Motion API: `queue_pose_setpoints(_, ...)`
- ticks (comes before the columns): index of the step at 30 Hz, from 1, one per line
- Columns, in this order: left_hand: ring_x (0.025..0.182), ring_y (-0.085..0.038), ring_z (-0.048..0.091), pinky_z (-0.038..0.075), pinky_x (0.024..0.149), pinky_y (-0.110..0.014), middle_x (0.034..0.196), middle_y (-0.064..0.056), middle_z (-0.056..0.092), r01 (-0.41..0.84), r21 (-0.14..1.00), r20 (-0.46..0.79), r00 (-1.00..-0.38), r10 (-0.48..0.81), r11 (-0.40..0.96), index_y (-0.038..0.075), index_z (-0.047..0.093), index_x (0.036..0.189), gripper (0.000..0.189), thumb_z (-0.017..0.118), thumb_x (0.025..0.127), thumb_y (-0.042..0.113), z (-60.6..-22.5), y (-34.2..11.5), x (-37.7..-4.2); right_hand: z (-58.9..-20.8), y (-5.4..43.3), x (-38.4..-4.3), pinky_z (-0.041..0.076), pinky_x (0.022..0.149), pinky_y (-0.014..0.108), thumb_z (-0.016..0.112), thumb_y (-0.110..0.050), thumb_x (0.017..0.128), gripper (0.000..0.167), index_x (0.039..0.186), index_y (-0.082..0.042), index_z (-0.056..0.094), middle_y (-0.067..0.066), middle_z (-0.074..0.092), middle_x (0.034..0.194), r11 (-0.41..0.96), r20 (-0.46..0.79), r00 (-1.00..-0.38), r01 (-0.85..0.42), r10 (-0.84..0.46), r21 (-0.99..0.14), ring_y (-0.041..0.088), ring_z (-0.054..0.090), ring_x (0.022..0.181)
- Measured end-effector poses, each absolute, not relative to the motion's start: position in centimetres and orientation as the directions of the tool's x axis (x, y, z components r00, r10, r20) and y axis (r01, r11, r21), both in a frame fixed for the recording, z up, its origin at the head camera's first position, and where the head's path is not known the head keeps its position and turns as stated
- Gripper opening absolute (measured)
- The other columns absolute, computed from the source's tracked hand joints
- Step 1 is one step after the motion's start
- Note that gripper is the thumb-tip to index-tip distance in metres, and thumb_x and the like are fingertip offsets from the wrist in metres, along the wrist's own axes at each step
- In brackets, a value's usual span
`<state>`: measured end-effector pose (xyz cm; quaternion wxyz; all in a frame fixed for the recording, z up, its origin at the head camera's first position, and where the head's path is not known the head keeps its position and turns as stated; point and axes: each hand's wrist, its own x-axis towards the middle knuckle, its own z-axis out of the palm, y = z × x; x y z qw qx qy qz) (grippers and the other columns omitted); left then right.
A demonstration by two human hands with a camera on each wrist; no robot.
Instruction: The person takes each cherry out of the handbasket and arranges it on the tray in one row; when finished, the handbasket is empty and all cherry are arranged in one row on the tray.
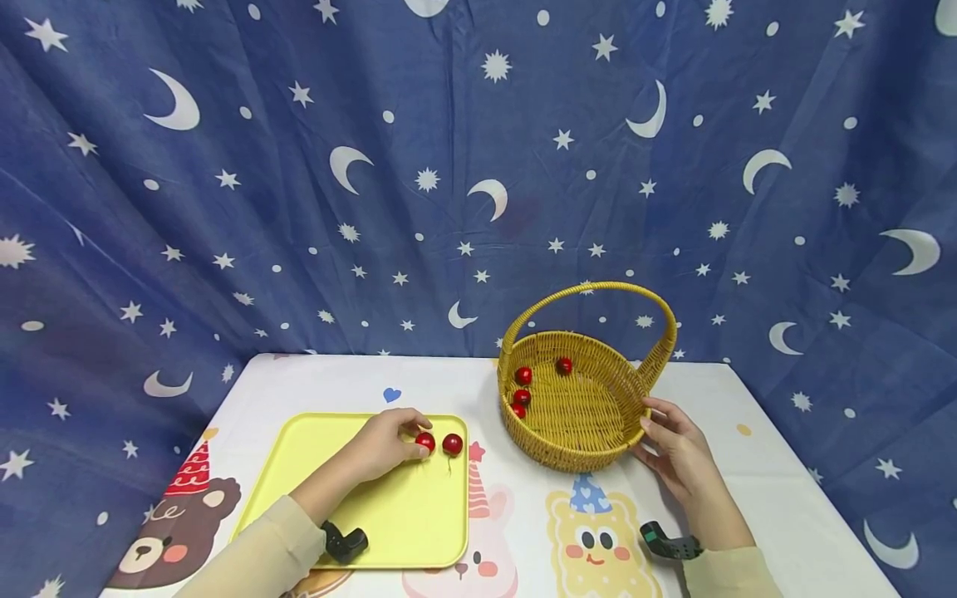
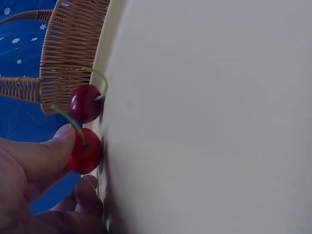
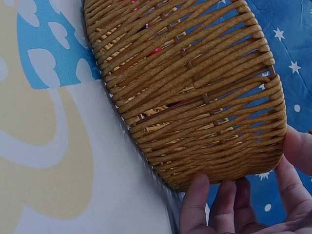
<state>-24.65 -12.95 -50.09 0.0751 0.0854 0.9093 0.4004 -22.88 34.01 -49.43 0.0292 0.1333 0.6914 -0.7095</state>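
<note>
Over the right part of the yellow tray (image 1: 407, 515), my left hand (image 1: 383, 444) pinches a red cherry (image 2: 86, 152) between thumb and fingers. Its green stem points up past the thumb in the left wrist view. Right beside it on the tray lies a darker cherry (image 1: 452, 444) with a stem. My right hand (image 1: 679, 448) grips the rim of the woven basket (image 1: 579, 423) on its right side, thumb on the rim and fingers against the outer wall. Several red cherries (image 1: 523, 376) lie inside the basket, mostly toward its left side.
The basket's tall arched handle (image 1: 591, 286) rises over its opening. A white cloth with cartoon animals (image 1: 474, 548) covers the table. Behind it hangs a blue curtain (image 1: 419, 208) with moons and stars. Each wrist wears a black camera strap (image 1: 345, 544).
</note>
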Motion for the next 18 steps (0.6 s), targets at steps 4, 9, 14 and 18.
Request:
queue_pose_setpoints(4,0.101,-0.017,0.067,0.056,0.087,-0.037,0.117,-0.003,0.074,0.095,0.754,-0.052,-0.978,0.204,0.650,0.019,0.077,0.120,0.034,0.088,0.089,0.013,-49.1,-12.8,-24.8,-49.4,34.1,-22.9,0.060,0.093,0.028,0.063,-0.018,0.109,0.050,0.156,-0.021,0.048,0.000,0.047,0.144,-0.036,-0.224,-0.963,0.221,0.149,-0.975,0.008,0.063,0.118)
queue_pose_setpoints(9,0.085,-0.017,0.063,0.054,0.067,-0.030,0.124,-0.009,0.071,0.146,0.792,0.021,-0.977,0.212,0.593,0.017,0.075,0.127,0.041,0.087,0.089,0.006,-46.4,-11.6,-24.7,-49.5,34.1,-23.0,0.060,0.093,0.028,0.064,-0.019,0.109,0.050,0.156,-0.021,0.049,0.000,0.046,0.146,-0.034,-0.219,-0.965,0.216,0.144,-0.976,0.009,0.062,0.118)
queue_pose_setpoints(14,0.086,-0.014,0.064,0.054,0.064,-0.027,0.122,-0.003,0.070,0.276,0.826,0.123,-0.939,0.321,0.491,0.023,0.075,0.125,0.043,0.087,0.088,0.004,-43.4,-8.5,-24.0,-49.5,34.2,-22.9,0.059,0.094,0.030,0.063,-0.017,0.109,0.048,0.155,-0.022,0.050,0.000,0.049,0.141,-0.048,-0.220,-0.966,0.216,0.135,-0.975,0.011,0.062,0.118)
queue_pose_setpoints(18,0.100,-0.017,0.070,0.060,0.076,-0.028,0.126,0.001,0.070,0.350,0.847,0.163,-0.888,0.431,0.400,0.023,0.074,0.126,0.043,0.085,0.089,0.002,-41.7,-5.5,-23.5,-49.6,34.2,-22.9,0.059,0.094,0.030,0.063,-0.016,0.109,0.046,0.153,-0.024,0.051,-0.002,0.050,0.139,-0.053,-0.225,-0.965,0.220,0.133,-0.974,0.012,0.062,0.119)
